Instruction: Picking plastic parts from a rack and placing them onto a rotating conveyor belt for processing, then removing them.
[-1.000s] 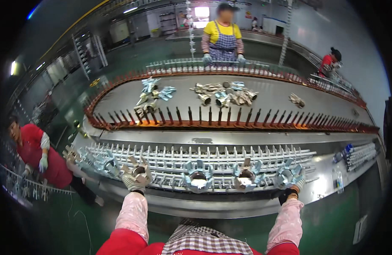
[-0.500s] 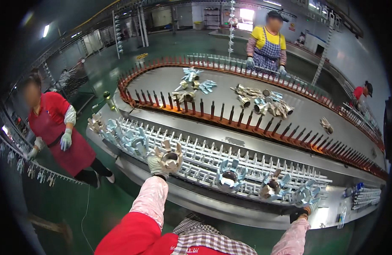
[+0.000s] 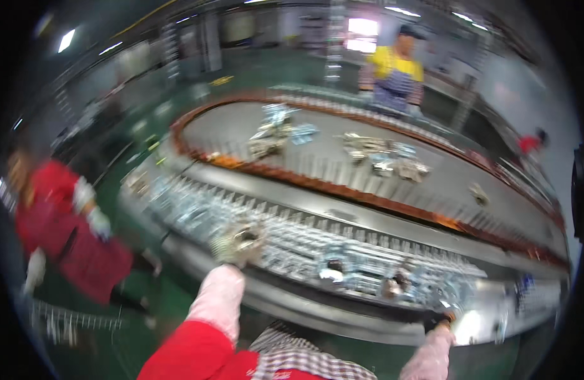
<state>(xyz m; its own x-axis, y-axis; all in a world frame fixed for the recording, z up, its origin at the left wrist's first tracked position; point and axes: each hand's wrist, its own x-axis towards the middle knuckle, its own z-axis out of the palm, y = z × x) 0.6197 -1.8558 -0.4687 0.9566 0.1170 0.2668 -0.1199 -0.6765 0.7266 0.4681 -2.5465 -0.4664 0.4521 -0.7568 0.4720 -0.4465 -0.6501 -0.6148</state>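
Motion blur smears the view. My gloved left hand (image 3: pixel 224 249) is closed at the side of a tan, crown-shaped metal cluster (image 3: pixel 249 238) with a dark round opening. My gloved right hand (image 3: pixel 441 321) is at the near edge of a silvery-blue cluster (image 3: pixel 441 292); its fingers are smeared and partly hidden. Between my hands stand another bluish cluster (image 3: pixel 334 263) and a brownish one (image 3: pixel 396 283). These clusters rest on rows of pale metal racks (image 3: pixel 292 247) with upright pegs.
Beyond the racks, an oval conveyor track (image 3: pixel 368 196) with upright pins circles a grey table (image 3: pixel 209 130) holding heaped metal parts (image 3: pixel 380 155). A person in red (image 3: pixel 70 231) stands at left. Another in yellow (image 3: pixel 396 76) works across the table, and one in red (image 3: pixel 531 144) is at far right.
The whole view has shifted and blurred. Both hands stay beside the same clusters. The person at left has moved left and leans more.
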